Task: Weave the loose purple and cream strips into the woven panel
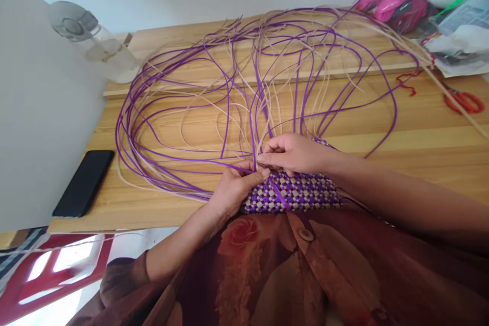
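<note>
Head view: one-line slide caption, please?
Left hand and right hand working at the edge of a purple-and-beige weave, loose strands looping over the table beyond.

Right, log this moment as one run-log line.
left hand: holding purple-and-beige woven piece | right hand: fingertips at unwoven purple strands | black smartphone: lying left of strands

Knobbly woven panel [305, 191], smooth strands [133, 89], grained wooden table [424, 122], glossy phone [84, 183]
</note>
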`<control>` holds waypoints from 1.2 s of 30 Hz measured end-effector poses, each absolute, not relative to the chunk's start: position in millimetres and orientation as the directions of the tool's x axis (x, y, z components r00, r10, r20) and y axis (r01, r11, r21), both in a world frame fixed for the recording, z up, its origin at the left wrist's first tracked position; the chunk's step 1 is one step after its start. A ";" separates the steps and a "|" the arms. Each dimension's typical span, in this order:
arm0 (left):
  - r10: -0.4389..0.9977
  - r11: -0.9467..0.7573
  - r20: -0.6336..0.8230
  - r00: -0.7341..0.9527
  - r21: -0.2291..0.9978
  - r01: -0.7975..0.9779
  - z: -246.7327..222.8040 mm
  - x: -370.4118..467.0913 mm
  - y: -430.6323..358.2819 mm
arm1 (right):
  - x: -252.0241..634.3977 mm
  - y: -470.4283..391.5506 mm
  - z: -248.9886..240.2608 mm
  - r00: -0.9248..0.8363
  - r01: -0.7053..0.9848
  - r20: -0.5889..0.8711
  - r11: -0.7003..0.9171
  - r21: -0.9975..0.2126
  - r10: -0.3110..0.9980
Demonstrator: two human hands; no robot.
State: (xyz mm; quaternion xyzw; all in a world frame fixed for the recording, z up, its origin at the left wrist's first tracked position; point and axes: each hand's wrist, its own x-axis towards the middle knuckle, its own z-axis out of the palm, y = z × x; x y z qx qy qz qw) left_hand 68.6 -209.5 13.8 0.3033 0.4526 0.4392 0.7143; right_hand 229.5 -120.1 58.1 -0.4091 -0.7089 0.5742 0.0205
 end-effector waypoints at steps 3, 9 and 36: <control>0.907 0.418 -0.368 0.206 0.844 -0.335 13.5 67.5 -209.0 | 225.5 -117.8 56.6 -0.654 0.589 -0.457 0.026 -0.808 0.602; 0.922 0.381 -0.330 0.201 0.864 -0.328 11.9 66.5 -207.8 | 229.3 -119.3 49.1 -0.693 0.477 -0.358 0.025 -0.879 0.625; 0.912 0.332 -0.328 0.246 0.943 0.025 27.7 42.1 -208.0 | 234.3 -113.0 64.5 -0.730 0.539 -0.003 0.574 -0.616 0.683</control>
